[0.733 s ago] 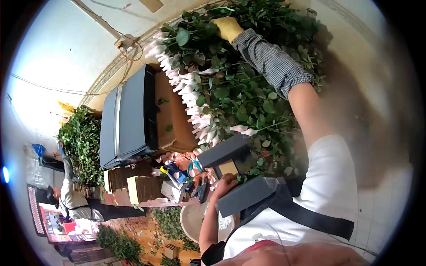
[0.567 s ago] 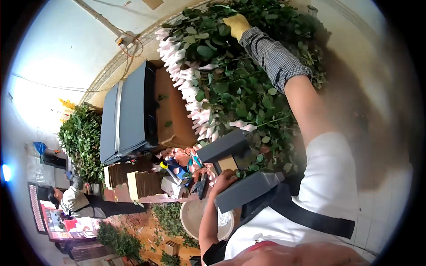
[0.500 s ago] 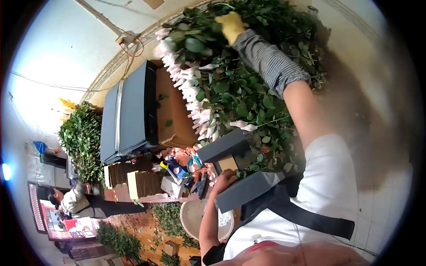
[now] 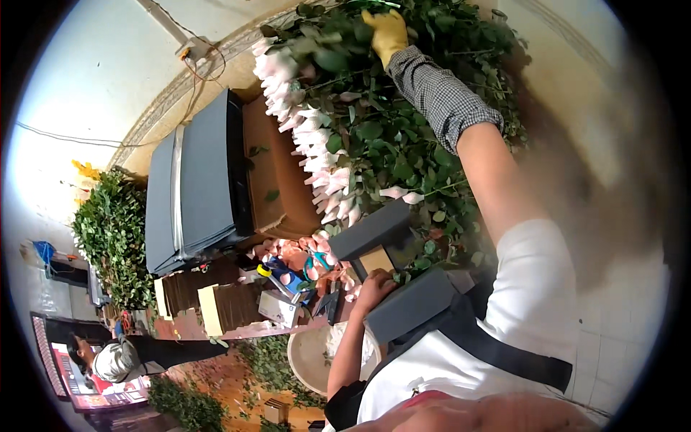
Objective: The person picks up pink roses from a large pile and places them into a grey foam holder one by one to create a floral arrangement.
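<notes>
Right hand [image 4: 389, 33] near far edge of foliage [image 4: 392, 140], left hand [image 4: 376, 288] on box [image 4: 412, 306]; grips unclear.

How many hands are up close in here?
2: the yellow-gloved right hand over leafy green flower stems, and the bare left hand beside a boxy dark grey panel. Hands of the distant co-worker are too unclear to count.

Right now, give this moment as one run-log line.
left hand: at grey box | right hand: yellow-gloved, at leafy stems | grips: unclear
</notes>
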A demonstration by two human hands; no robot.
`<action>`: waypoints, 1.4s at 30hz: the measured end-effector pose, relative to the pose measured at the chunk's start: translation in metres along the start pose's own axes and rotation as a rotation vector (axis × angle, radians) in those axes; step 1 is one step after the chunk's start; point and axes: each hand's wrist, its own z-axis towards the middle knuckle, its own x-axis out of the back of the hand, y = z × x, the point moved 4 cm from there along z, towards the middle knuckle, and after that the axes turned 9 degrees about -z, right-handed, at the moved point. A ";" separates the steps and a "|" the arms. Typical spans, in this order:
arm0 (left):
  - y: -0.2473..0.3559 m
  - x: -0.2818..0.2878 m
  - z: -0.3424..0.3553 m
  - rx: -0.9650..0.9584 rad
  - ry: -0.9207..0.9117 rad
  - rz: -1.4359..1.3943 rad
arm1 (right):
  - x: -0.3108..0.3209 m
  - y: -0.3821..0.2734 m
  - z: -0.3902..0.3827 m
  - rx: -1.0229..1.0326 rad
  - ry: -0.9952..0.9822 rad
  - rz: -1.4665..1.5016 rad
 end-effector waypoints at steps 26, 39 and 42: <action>0.016 0.006 0.005 0.100 0.042 -0.056 | -0.059 0.073 0.154 -0.131 -0.016 0.160; 0.004 0.002 0.004 0.007 0.074 -0.037 | 0.115 0.183 0.064 0.074 -0.039 0.210; 0.007 0.004 0.002 -0.045 0.103 -0.007 | 0.084 0.231 -0.001 0.133 -0.227 0.103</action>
